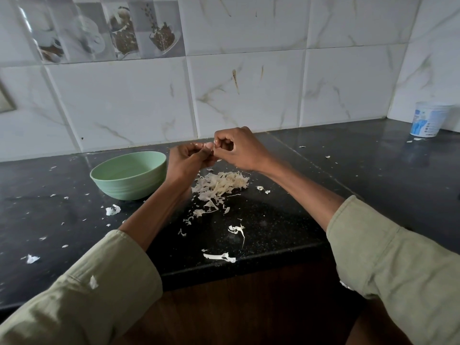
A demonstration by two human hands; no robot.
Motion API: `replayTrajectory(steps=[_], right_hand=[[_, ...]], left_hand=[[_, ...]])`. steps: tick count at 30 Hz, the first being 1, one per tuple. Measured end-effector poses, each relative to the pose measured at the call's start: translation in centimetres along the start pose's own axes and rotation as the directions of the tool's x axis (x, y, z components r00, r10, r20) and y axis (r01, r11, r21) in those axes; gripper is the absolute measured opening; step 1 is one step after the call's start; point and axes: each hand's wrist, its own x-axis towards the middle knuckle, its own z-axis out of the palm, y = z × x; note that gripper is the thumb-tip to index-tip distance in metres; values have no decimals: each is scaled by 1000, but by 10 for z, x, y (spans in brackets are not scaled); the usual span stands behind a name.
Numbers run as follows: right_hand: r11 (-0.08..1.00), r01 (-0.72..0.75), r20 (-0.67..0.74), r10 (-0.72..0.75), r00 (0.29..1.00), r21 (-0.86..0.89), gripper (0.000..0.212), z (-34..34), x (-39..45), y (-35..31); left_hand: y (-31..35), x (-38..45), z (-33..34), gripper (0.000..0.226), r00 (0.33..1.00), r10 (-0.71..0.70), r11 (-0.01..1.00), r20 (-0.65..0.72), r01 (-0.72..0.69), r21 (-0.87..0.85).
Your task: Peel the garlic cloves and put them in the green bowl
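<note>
While our forearms reach out over the black counter (pixel 286 220), our left hand (pixel 185 161) and right hand (pixel 240 150) meet above it, fingertips of both pinching one small garlic clove (pixel 207 145) between them. Just left sits the green bowl (pixel 129 174); its inside looks bare. Beneath our hands lies a heap of peels (pixel 219 186).

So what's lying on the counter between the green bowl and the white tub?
Head view: the heap of garlic skins, some scattered flakes, then mostly bare black counter up to the white tub; green bowl leftmost.
</note>
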Motion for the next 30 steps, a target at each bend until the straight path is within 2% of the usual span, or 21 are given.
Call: replayTrajectory(steps=[7,9,11,15,18,21,23,24,27,30], right_hand=[[997,-26,-24,24,999,-73,24,1,1,4],[996,-1,-9,1,1000,-88,25,-1,4,3],[992,1,-15,-3,1000,-129,25,-1,6,3],[977,-38,-46,29,999,-212,25,-7,5,5],[985,-58,-65,48,997,-165,23,-13,4,3],[995,-48,64,54,997,-88,25,-22,3,-3],[995,-67,214,81,973,-76,29,-24,2,-4],[994,-71,257,92,962,-87,29,-23,1,-3],[993,-47,314,80,946,-109,23,-24,1,0],[992,-29,394,75,916,-121,21,-28,2,1]], left_hand=[[1,0,12,20,996,-51,997,-66,55,61],[4,-1,11,20,997,-21,995,-75,28,97],[8,-4,13,19,996,63,973,-71,-45,227],[15,-12,17,15,951,308,799,-13,-251,547],[18,-11,13,16,933,356,696,47,-298,653],[28,-8,4,21,889,457,556,37,-318,768],[36,-7,-3,25,860,511,453,7,-276,848],[39,-6,-8,26,862,507,409,-27,-213,888],[45,-8,-21,21,889,436,296,-139,4,955],[45,-8,-27,14,887,407,251,-219,122,960]])
